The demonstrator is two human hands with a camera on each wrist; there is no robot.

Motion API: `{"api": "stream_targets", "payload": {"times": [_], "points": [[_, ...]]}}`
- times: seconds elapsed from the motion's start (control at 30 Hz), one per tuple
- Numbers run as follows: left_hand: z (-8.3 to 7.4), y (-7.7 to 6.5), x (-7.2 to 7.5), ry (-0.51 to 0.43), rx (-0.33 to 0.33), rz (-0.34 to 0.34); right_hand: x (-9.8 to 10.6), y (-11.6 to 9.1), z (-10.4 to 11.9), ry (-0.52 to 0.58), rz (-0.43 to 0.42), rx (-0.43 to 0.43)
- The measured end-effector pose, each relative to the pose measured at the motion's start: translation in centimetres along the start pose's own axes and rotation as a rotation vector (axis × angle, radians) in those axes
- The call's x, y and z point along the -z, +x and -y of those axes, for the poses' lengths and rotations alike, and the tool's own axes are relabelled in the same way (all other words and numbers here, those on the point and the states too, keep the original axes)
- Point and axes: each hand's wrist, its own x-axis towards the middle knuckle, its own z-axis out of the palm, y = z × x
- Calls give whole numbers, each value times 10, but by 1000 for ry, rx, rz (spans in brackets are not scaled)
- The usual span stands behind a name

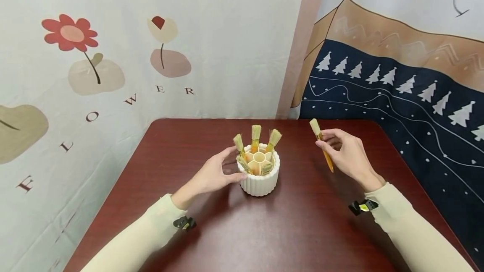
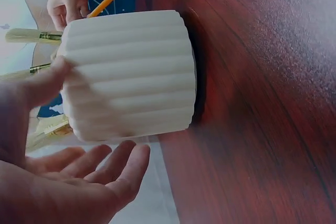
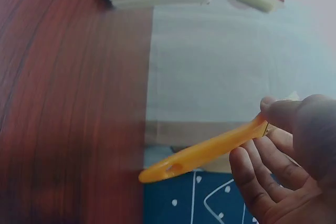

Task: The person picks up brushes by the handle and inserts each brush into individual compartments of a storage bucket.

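Note:
A white ribbed brush holder (image 1: pixel 259 183) with divided compartments stands on the table. Several paintbrushes (image 1: pixel 256 132) are in it, bristles up; three rise high, while the bristles of others show low at the front rim. My left hand (image 1: pixel 215 173) spans the holder's left side, its thumb at the front rim and its fingers curved round behind. In the left wrist view, those fingertips lie right at the ribbed wall (image 2: pixel 128 77). Off to the right, my right hand (image 1: pixel 348 153) pinches a paintbrush (image 1: pixel 327 160) by its ferrule end, bristles up, its orange handle (image 3: pixel 205 153) slanting down above the table.
The dark red wooden table (image 1: pixel 295 230) carries the holder near its middle. Behind it hangs a pale curtain (image 1: pixel 234 53) with printed flowers and letters. A navy cloth (image 1: pixel 416 116) with white trees hangs at the right. Small dark devices (image 1: pixel 184 223) sit at both wrists.

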Motion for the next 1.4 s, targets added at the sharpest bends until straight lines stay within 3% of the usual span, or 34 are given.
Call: {"api": "stream_targets", "payload": {"times": [0.23,0.5,1.1,1.4], "points": [[-6,-9,-16,60,70,-160,0,-2,17,44,-49,41],[-12,-12,-30,105,57,-252,-3,-6,38,120,-58,85],[-13,-11,-27,80,32,-221,-11,-11,69,204,-44,137],[-15,-11,-27,87,49,-222,-16,-10,79,257,-46,167]]}}
